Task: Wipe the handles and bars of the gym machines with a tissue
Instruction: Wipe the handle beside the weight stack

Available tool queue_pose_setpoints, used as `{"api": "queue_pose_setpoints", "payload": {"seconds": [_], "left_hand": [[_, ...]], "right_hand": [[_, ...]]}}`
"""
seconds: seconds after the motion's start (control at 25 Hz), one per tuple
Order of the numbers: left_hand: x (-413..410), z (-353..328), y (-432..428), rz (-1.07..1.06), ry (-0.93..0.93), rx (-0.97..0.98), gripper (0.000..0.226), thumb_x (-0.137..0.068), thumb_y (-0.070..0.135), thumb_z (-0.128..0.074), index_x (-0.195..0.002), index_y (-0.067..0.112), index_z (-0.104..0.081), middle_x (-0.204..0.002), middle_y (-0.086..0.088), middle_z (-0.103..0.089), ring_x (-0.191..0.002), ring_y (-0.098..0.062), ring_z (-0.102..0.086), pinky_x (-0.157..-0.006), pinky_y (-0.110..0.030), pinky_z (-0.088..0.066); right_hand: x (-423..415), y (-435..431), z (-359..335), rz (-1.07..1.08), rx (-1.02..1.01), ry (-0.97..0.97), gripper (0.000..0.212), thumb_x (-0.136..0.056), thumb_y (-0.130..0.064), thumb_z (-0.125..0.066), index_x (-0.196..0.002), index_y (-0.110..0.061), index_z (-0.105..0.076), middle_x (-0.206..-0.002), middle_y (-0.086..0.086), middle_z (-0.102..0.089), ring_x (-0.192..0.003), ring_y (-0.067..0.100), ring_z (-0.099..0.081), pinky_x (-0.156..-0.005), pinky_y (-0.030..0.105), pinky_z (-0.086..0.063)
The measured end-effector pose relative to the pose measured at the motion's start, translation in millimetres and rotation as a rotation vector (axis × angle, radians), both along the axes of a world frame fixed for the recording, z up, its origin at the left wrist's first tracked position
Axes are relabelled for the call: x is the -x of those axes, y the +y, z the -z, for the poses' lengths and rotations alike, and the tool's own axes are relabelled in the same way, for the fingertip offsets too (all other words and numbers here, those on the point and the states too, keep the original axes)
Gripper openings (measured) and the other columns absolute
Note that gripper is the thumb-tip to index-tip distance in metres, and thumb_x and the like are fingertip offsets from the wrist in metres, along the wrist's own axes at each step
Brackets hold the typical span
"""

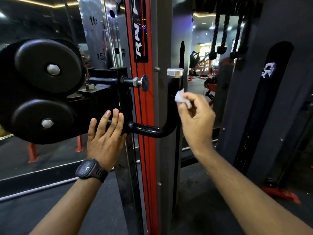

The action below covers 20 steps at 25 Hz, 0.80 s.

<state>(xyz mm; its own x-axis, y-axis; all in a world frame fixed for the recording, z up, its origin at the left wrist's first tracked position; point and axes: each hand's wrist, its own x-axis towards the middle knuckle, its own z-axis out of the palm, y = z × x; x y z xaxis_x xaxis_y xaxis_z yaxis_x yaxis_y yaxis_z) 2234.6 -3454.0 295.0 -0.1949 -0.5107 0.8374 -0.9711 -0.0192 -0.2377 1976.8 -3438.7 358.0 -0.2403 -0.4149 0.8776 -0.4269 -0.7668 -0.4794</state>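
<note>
A small white tissue (pixel 182 99) is pinched between the thumb and curled fingers of the right hand (pixel 196 116) and is held against the upright part of a black L-shaped handle (pixel 174 85), just below its silver end cap (pixel 175 72). The handle's lower part is seen running sideways to a black carriage (pixel 108 95) mounted on a red and grey upright (pixel 144 116). The left hand (pixel 105 138) is laid flat on that carriage with its fingers straight and nothing held, just beside the point where the handle joins it; a black watch (pixel 91 168) is worn on its wrist. Two round black pulley covers (pixel 49 67) are fixed to the left of the carriage, and a pin knob (pixel 144 82) projects above the handle. Black ropes (pixel 223 31) are hung in the background on the right.
</note>
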Motion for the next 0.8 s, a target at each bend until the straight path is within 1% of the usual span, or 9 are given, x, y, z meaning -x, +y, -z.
{"api": "queue_pose_setpoints", "payload": {"seconds": [0.08,0.16,0.24,0.32,0.4,0.52,0.6,0.68,0.8], "left_hand": [[-1,1,1,0.008,0.000,0.007,0.060,-0.098,0.041,-0.031,-0.149,0.011,-0.034,-0.153,-0.008,-0.040,-0.145,-0.025,-0.024,-0.121,-0.040,0.006],[-1,0,0,0.017,-0.006,0.024,0.059,-0.099,0.040,-0.032,-0.149,0.011,-0.033,-0.153,-0.008,-0.041,-0.144,-0.025,-0.025,-0.121,-0.040,0.005],[-1,1,-2,0.032,-0.010,0.033,0.058,-0.099,0.039,-0.033,-0.150,0.011,-0.033,-0.152,-0.008,-0.041,-0.145,-0.025,-0.024,-0.121,-0.040,0.005],[-3,2,-1,0.036,-0.014,0.041,0.058,-0.099,0.038,-0.035,-0.149,0.010,-0.034,-0.152,-0.008,-0.042,-0.145,-0.024,-0.024,-0.121,-0.040,0.005],[-3,2,-2,0.038,-0.021,0.062,0.058,-0.098,0.037,-0.036,-0.149,0.010,-0.035,-0.153,-0.007,-0.041,-0.145,-0.024,-0.024,-0.121,-0.039,0.006],[-5,4,-4,0.045,-0.040,0.070,0.060,-0.097,0.034,-0.046,-0.150,0.010,-0.034,-0.154,-0.007,-0.040,-0.145,-0.024,-0.023,-0.121,-0.039,0.007],[-7,3,-4,0.037,-0.055,0.083,0.062,-0.096,0.033,-0.050,-0.151,0.010,-0.033,-0.154,-0.007,-0.039,-0.145,-0.024,-0.022,-0.121,-0.039,0.006],[-7,4,-5,0.034,-0.059,0.086,0.062,-0.097,0.033,-0.051,-0.151,0.010,-0.032,-0.154,-0.006,-0.039,-0.145,-0.023,-0.021,-0.121,-0.040,0.004],[-7,4,-5,0.032,-0.061,0.084,0.061,-0.097,0.034,-0.049,-0.151,0.010,-0.034,-0.155,-0.005,-0.038,-0.146,-0.022,-0.020,-0.121,-0.039,0.007]], "right_hand": [[-7,6,22,0.133,0.078,0.197,0.018,-0.088,0.003,-0.066,-0.104,-0.003,-0.072,-0.100,0.004,-0.063,-0.092,0.017,-0.060,-0.083,0.017,-0.047],[-6,5,29,0.197,0.156,0.346,0.019,-0.089,0.002,-0.067,-0.107,-0.001,-0.072,-0.102,0.010,-0.062,-0.093,0.022,-0.056,-0.086,0.014,-0.041],[-3,0,21,0.294,0.230,0.480,0.019,-0.091,-0.001,-0.067,-0.109,0.000,-0.072,-0.115,0.013,-0.056,-0.104,0.026,-0.052,-0.095,0.014,-0.038],[-4,-3,15,0.412,0.311,0.615,0.018,-0.093,-0.002,-0.066,-0.110,0.002,-0.071,-0.124,0.012,-0.052,-0.114,0.028,-0.046,-0.102,0.021,-0.039],[-5,-5,20,0.500,0.350,0.713,0.017,-0.094,-0.002,-0.066,-0.109,0.004,-0.070,-0.118,0.014,-0.060,-0.110,0.027,-0.048,-0.098,0.029,-0.045],[-4,-1,32,0.574,0.341,0.978,0.020,-0.095,-0.002,-0.064,-0.114,0.003,-0.068,-0.113,0.013,-0.066,-0.097,0.026,-0.055,-0.090,0.032,-0.045],[-7,-2,39,0.573,0.308,0.982,0.019,-0.096,-0.002,-0.063,-0.113,0.002,-0.068,-0.113,0.013,-0.066,-0.093,0.024,-0.051,-0.084,0.032,-0.047],[-18,4,55,0.535,0.190,0.858,0.021,-0.095,-0.001,-0.064,-0.116,0.002,-0.067,-0.115,0.013,-0.064,-0.093,0.023,-0.047,-0.079,0.030,-0.050],[-49,4,92,0.449,0.059,0.801,0.027,-0.094,0.001,-0.065,-0.121,0.003,-0.065,-0.117,0.012,-0.062,-0.090,0.022,-0.053,-0.076,0.028,-0.052]]}}
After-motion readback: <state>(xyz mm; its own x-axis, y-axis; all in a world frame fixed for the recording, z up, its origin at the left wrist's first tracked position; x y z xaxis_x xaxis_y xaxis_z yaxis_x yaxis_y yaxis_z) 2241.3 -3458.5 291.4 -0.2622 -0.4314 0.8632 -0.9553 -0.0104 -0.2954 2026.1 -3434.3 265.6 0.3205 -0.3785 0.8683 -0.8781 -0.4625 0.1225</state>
